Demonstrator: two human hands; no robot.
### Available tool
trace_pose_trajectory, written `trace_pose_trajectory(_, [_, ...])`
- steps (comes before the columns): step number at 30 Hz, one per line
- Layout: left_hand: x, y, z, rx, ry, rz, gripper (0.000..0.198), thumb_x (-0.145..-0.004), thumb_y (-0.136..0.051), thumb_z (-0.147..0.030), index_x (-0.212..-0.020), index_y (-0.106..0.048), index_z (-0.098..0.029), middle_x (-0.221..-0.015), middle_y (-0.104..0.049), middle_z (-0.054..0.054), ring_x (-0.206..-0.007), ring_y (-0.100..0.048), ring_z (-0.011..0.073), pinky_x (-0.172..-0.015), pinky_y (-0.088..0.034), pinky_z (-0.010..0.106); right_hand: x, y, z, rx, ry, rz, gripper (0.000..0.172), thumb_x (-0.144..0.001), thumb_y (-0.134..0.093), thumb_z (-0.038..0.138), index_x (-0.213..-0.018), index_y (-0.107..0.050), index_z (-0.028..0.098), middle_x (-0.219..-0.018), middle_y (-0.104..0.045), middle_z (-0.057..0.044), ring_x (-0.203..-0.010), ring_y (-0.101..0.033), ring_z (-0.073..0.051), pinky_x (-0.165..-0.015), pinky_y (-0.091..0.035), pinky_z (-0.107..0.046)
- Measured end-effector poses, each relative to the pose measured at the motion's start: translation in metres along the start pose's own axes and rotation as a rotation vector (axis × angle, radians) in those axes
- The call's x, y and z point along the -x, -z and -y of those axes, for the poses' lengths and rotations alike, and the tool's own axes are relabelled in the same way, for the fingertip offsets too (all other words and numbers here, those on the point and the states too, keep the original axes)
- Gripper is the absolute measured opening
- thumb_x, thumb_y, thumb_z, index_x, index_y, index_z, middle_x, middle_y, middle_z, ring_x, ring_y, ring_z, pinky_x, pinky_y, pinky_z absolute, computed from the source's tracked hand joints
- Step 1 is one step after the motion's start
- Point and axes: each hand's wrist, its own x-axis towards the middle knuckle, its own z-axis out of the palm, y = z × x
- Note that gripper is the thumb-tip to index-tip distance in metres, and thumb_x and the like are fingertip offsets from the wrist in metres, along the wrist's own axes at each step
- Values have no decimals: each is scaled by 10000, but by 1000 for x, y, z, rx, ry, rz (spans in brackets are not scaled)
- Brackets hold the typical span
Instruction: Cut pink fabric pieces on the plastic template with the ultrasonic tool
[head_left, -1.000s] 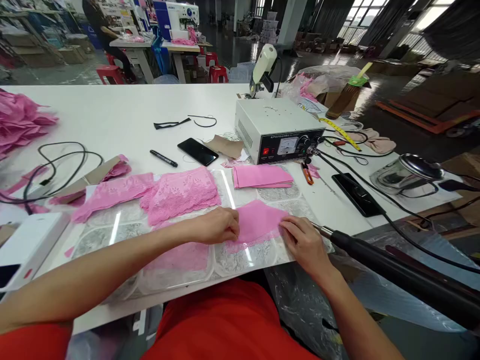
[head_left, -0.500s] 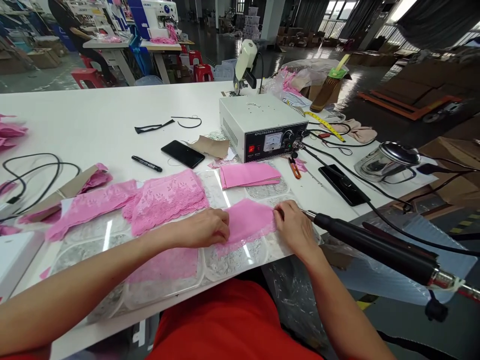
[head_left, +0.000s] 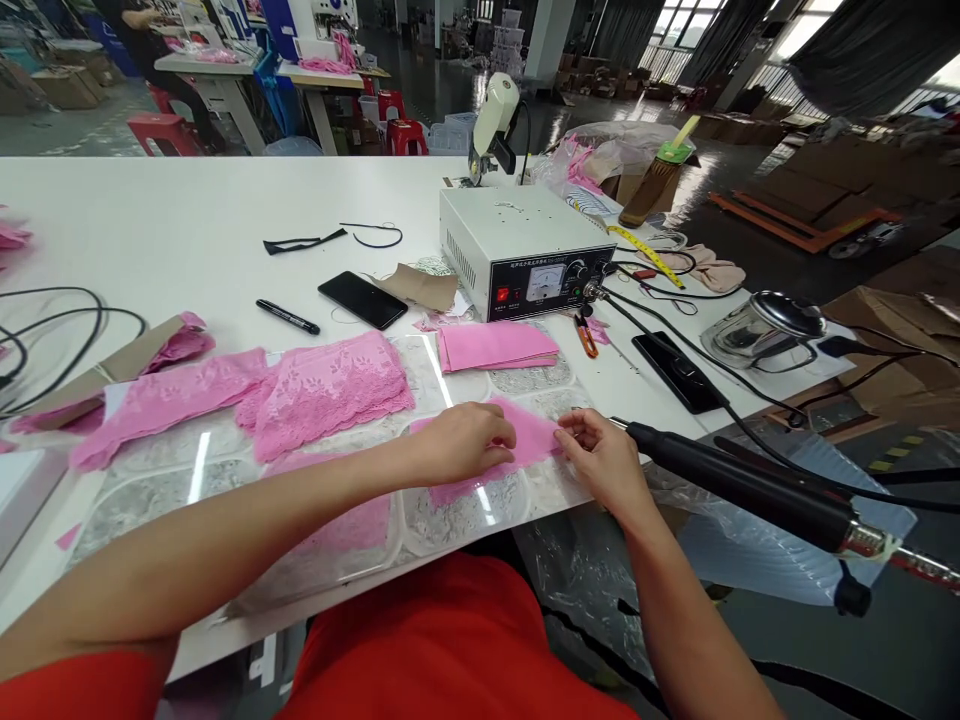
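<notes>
A thin pink fabric piece [head_left: 529, 430] with a lace edge lies on the clear-topped board [head_left: 431, 375] in front of me. My left hand [head_left: 469, 442] reaches over its middle, fingers curled together at the cloth; the fingertips are partly hidden. At its right corner, the thumb and fingers of my right hand [head_left: 600, 455] pinch the edge. Just behind my right hand points the metal tip of a black handpiece [head_left: 739, 485]; whether the hand touches it I cannot tell. Folded pink fabric [head_left: 495, 346] lies beyond, and a pink lace stack [head_left: 326, 390] sits to the left.
A grey control box [head_left: 525, 240] with a dial stands behind the fabric, its cables running right. Near it lie orange snips [head_left: 586, 335], two phones, a marker [head_left: 287, 316] and a yellow tape measure [head_left: 646, 255]. A lidded glass jar [head_left: 765, 330] stands at the right edge.
My left hand has moved right across the pink fabric piece, towards my right hand. My right hand's fingers have shifted slightly at the corner. The view has tilted a little.
</notes>
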Motion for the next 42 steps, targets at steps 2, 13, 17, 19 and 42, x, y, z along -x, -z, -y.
trace_pose_trajectory(2, [-13,-11,-5,-12,34,-43,103,-849,-652,-191,-920,-719,-159,-927,-684,49,-788,-633,160,-704,-460,247,0,-1,-2,-48,-13,14,274,-741,-586,435,-867,-621,194,-709,-645,-31,-613,-614,-175,-605,-491,-309])
trace_pose_trajectory(13, [-38,-36,-10,-23,110,-62,155,-826,-611,-136,-937,-719,-145,-897,-670,59,-841,-638,187,-748,-478,258,6,0,3,-282,-86,27,363,-712,-632,446,-943,-638,166,-670,-647,-28,-518,-591,-149,-450,-433,-252])
trace_pose_trajectory(17, [-39,-37,-12,-15,121,-59,97,-823,-634,-177,-856,-717,-141,-883,-667,67,-812,-630,198,-702,-461,265,5,-2,0,-358,-123,13,391,-682,-676,466,-921,-621,161,-665,-649,-32,-498,-580,-146,-383,-384,-229])
trace_pose_trajectory(19, [-41,-39,-14,-7,126,-64,101,-820,-657,-220,-821,-713,-137,-878,-668,74,-799,-626,206,-683,-451,269,5,-2,-1,-390,-140,14,405,-670,-693,484,-903,-613,162,-651,-648,-30,-480,-569,-143,-360,-367,-224])
trace_pose_trajectory(42, [-49,-42,-10,277,186,-155,229,-813,-525,-128,-676,-710,-138,-647,-631,1,-591,-504,112,-565,-339,227,8,-3,0,-547,-175,111,423,-649,-739,475,-916,-617,172,-717,-706,-51,-597,-669,-189,-379,-421,-217])
